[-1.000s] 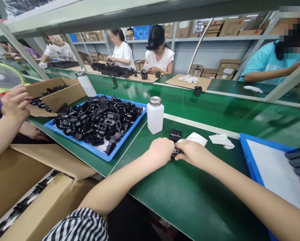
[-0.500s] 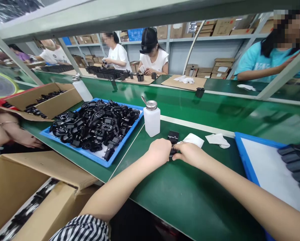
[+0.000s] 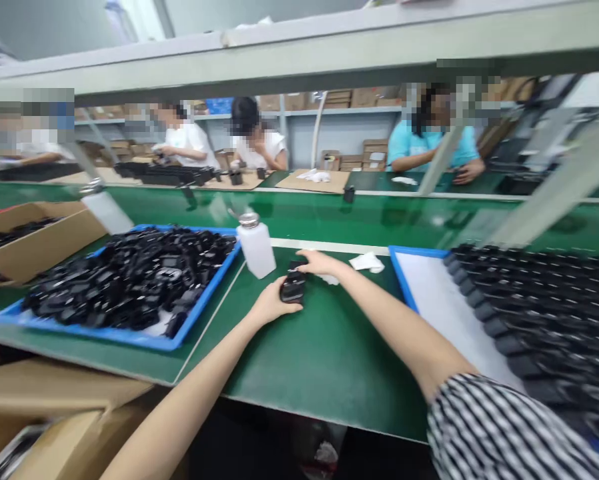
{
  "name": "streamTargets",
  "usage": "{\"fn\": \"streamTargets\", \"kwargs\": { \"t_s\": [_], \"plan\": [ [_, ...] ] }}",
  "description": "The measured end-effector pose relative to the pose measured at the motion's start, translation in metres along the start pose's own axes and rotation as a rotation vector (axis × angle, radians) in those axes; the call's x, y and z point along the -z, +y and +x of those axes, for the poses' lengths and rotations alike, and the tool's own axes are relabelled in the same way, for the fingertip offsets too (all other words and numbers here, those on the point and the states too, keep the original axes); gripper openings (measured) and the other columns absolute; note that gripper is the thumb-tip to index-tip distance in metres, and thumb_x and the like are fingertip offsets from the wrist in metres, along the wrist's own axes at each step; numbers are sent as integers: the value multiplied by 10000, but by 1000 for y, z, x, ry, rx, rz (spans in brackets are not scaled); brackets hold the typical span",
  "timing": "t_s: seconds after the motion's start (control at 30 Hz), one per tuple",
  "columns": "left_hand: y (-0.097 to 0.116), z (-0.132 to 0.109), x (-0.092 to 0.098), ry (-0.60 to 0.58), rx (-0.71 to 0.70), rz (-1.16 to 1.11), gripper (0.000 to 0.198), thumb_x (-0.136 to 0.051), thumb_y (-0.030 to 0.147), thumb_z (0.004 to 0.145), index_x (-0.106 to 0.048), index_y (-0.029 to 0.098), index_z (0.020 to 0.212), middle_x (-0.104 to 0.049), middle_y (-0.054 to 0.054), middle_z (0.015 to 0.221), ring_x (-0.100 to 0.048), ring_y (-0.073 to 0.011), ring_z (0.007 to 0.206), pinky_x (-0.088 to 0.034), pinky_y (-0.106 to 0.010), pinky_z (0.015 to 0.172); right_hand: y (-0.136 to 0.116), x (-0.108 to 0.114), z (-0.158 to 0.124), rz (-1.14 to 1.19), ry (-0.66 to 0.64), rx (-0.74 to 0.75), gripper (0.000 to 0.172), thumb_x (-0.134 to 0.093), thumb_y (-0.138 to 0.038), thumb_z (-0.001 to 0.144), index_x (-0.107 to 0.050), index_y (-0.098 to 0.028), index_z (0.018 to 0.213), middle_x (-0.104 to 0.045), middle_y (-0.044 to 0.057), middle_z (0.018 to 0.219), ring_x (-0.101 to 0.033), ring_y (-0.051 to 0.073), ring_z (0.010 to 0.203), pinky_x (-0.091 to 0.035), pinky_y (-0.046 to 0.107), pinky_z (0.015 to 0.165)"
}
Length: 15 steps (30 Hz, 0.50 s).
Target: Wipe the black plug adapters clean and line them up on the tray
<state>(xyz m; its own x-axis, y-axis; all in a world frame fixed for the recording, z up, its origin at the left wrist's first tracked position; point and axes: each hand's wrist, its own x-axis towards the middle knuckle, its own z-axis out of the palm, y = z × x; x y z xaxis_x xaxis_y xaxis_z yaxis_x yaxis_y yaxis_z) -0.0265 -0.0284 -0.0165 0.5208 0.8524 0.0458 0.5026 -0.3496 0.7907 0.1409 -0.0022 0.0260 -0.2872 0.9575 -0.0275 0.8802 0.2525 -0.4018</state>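
Observation:
On the green bench, my left hand is closed around a small glossy black plastic part, thumb at its near side. Just behind it, the fingers of my right hand pinch a second black part, which is largely hidden. A crumpled white cloth lies partly under my right wrist. To the left of the hands stands a white pump bottle with a metal top. Motion blurs the fine shape of both parts.
A blue-rimmed tray heaped with black parts is on the left. Another blue tray on the right carries rows of black pieces. A second cloth lies behind my right forearm. Cardboard boxes are at left; co-workers sit opposite.
The view has swung right, showing more of the right tray. My hands have moved apart: the left keeps a black part, the right has shifted to the part behind.

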Motion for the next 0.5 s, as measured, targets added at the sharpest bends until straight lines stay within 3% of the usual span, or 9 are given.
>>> {"fn": "streamTargets", "kwargs": {
  "t_s": [0.07, 0.13, 0.27, 0.33, 0.4, 0.5],
  "plan": [
    [1, 5, -4, 35, 42, 45, 568, -637, 324, 481, -434, 132, 976, -573, -59, 880, -541, -200, 818, -415, -329, 761, -1, -1, 9, 10, -81, 15, 366, -532, -236, 690, -483, -133, 1038, -517, 60, 1036, -496, 141, 876, -383, 178, 719],
    [2, 8, -6, 72, 61, 90, 549, -642, 353, 466, -446, 139, 931, -578, -54, 848, -546, -210, 803, -427, -333, 737, 0, 1, 14, 11, -155, 5, 241, -547, -254, 667, -574, -112, 860, -596, 41, 799, -540, 139, 680, -413, 190, 591],
    [14, 14, -12, 104, 72, 91, 578, -654, 377, 442, -441, 133, 921, -572, -76, 877, -538, -226, 826, -422, -352, 750, 18, 18, 5, 25, -211, -63, 249, -646, -287, 538, -577, -57, 604, -521, 1, 485, -487, 127, 467, -384, 208, 448],
    [26, 21, -17, 123, 68, 73, 563, -655, 374, 444, -445, 135, 909, -576, -78, 865, -538, -234, 822, -424, -364, 742, 31, 34, -9, 42, -146, -96, 261, -651, -277, 528, -565, -42, 600, -502, -15, 483, -474, 107, 469, -373, 191, 451],
    [42, 33, -25, 146, 43, 36, 545, -663, 354, 440, -451, 139, 895, -582, -73, 846, -538, -241, 818, -430, -369, 730, 37, 56, -29, 54, 9, -118, 260, -612, -269, 583, -554, -34, 675, -524, -6, 571, -485, 103, 536, -371, 180, 486],
    [72, 58, -47, 109, -49, -54, 549, -680, 306, 423, -456, 141, 897, -577, -70, 862, -534, -242, 826, -426, -371, 740, 12, 97, -59, 63, 324, -102, 346, -518, -347, 681, -480, -79, 896, -525, 11, 824, -486, 123, 741, -374, 182, 590]
  ]
}}
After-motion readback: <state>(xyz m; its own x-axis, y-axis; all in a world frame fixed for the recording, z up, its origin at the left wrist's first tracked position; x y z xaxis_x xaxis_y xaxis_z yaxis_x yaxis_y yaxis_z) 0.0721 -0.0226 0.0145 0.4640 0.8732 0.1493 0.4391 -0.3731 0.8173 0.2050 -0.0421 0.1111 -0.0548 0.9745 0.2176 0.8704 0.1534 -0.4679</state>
